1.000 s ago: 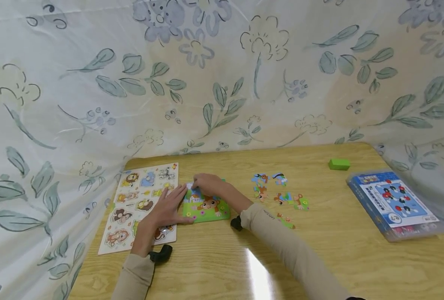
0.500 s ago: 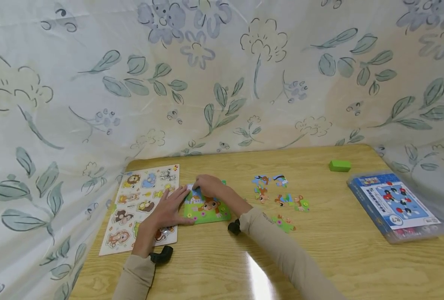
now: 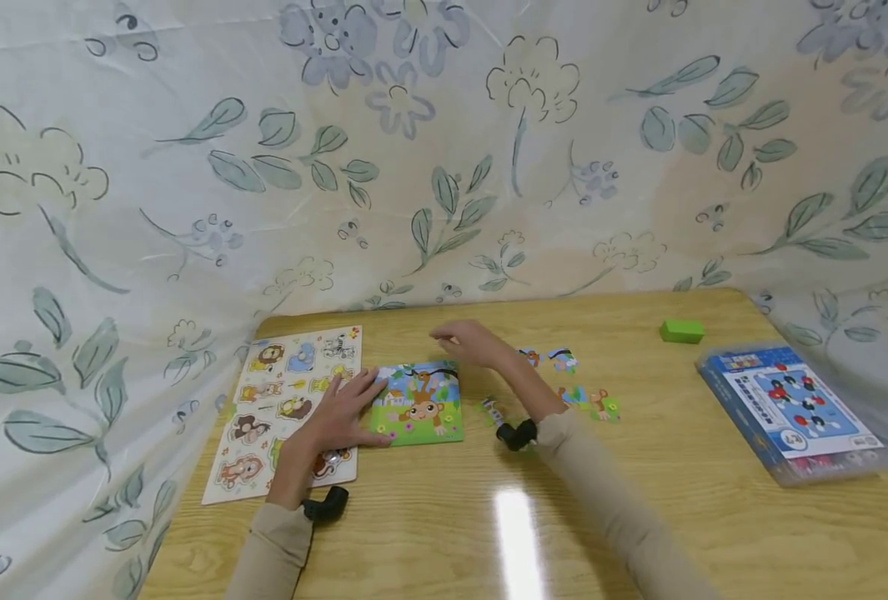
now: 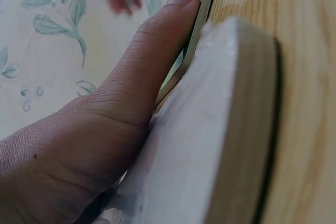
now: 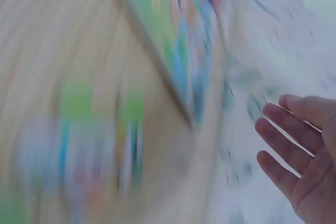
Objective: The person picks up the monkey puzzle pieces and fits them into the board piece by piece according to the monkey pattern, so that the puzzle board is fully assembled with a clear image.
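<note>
Puzzle with a monkey lies flat on the tabletop, left hand bracing its left edge, fingers straight and spread, probably preventing sliding; right hand hovers, fingers relaxed, holding nothing; loose pieces sit apart, perhaps for visibility.

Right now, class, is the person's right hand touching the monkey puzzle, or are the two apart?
Apart. The right wrist view shows a plain gap between the fingers of the right hand and the blurred monkey puzzle.
</note>
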Available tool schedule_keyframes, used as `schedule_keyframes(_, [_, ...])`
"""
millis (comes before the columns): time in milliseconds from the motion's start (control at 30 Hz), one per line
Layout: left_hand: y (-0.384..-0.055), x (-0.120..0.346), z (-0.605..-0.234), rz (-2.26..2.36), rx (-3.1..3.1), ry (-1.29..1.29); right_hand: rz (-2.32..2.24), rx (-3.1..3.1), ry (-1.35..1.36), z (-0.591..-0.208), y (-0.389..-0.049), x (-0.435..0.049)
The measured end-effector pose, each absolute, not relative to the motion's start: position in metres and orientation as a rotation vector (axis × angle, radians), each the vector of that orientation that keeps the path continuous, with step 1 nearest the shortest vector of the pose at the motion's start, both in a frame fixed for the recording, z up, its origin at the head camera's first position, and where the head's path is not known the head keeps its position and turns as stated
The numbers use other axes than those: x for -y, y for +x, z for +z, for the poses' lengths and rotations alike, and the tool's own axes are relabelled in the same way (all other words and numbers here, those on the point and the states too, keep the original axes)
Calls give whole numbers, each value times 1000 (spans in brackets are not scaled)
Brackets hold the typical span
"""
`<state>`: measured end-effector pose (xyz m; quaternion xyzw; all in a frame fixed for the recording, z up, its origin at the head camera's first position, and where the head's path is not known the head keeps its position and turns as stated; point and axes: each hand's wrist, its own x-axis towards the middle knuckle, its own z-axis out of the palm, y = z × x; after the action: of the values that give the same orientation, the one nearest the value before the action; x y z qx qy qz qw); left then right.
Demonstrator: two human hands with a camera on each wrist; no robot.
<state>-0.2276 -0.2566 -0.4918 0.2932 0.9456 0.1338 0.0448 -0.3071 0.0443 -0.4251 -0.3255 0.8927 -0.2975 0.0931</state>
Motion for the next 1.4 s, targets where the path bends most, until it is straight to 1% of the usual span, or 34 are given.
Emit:
schedule_keyframes(200, [-225,257,-490,379,-2884,860,-931,-2713,-803,-420,-290,-132])
schedule_keyframes(300, [-224,256,-489,370,-2880,857,-934,-2708,-728,-426,-281,-160])
schedule_keyframes(400, [-223,255,-487,380,-2877,860,-968,-2672,-656,-435,-276,-174])
schedule_keyframes(633, [-222,252,-487,417,-2887,891,-1019,-2639,-641,-443,-274,-182])
schedule_keyframes(933, [-222,251,-487,414,-2872,868,-834,-2707,-810,-457,-280,-182])
schedule_keyframes(1400, [-219,250,-485,438,-2880,862,-777,-2735,-738,-459,-280,-185])
